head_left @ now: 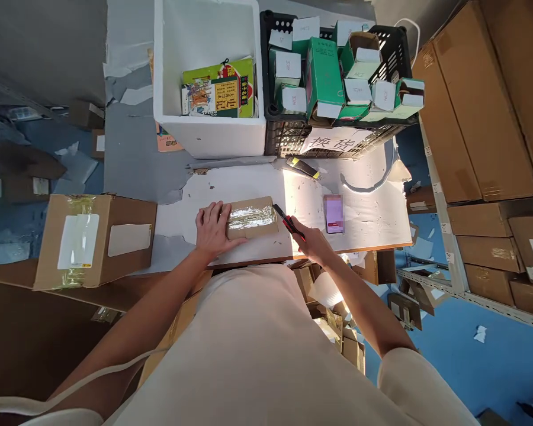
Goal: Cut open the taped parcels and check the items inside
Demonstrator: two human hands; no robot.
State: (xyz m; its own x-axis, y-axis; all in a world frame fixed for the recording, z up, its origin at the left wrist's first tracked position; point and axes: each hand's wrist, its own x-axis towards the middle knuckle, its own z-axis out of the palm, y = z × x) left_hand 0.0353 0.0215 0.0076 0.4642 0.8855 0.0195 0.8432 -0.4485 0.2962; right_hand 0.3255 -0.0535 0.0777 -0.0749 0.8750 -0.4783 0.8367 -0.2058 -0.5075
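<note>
A small brown cardboard box (252, 232) with a shiny strip of clear tape along its top lies on the white worktop. My left hand (214, 231) rests over its left end, fingers spread and pressing it from above. My right hand (311, 241) is wrapped round a red and black utility knife (289, 221). The knife's tip is at the box's right end; whether it touches the cardboard I cannot tell. A phone (334, 213) with a purple screen lies to the right of my right hand. Behind the box sits a black and yellow box cutter (302, 167).
A white foam bin (213, 137) holding books stands at the back. Beside it, a black plastic crate (288, 135) holds several green and white boxes. A taped carton (131, 239) is at the left. Cartons fill the right-hand shelf (444, 219). A white cable (115, 368) crosses my left arm.
</note>
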